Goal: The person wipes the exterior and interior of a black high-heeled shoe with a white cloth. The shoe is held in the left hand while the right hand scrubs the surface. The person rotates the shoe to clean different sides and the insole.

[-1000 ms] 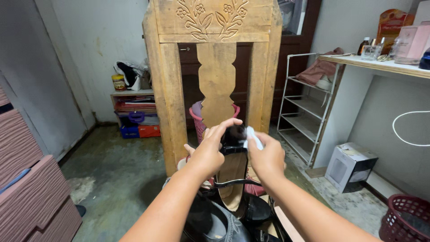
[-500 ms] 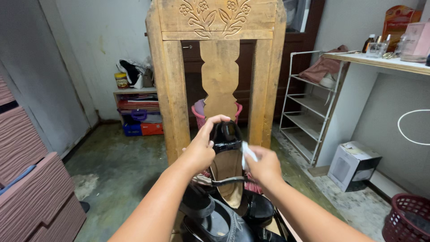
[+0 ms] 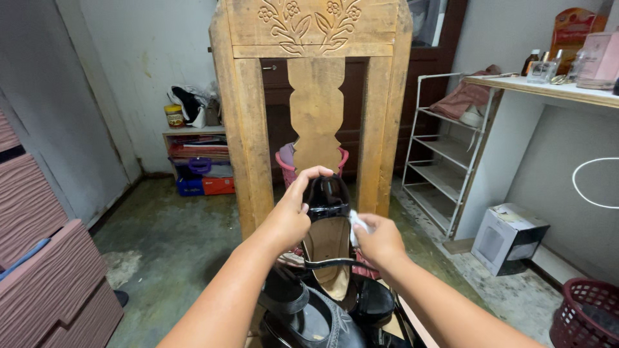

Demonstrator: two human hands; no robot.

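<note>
My left hand [image 3: 291,214] grips the toe end of a glossy black strapped shoe [image 3: 327,235] with a tan insole, holding it up toe-first in front of me. My right hand [image 3: 380,240] pinches a small white cloth [image 3: 356,222] against the shoe's right edge, just below the toe. Another black shoe [image 3: 309,319] lies below, partly hidden by my arms.
A carved wooden chair back [image 3: 316,96] stands right in front. A pink basket [image 3: 287,169] sits behind it. A white wire rack [image 3: 445,154], a white box [image 3: 507,237], a red basket [image 3: 587,312] and a shelf with bottles [image 3: 548,87] are at right. Drawers [image 3: 45,270] are at left.
My right hand with the cloth has slid down from the shoe's toe to its right side. The shoe's toe now shows uncovered.
</note>
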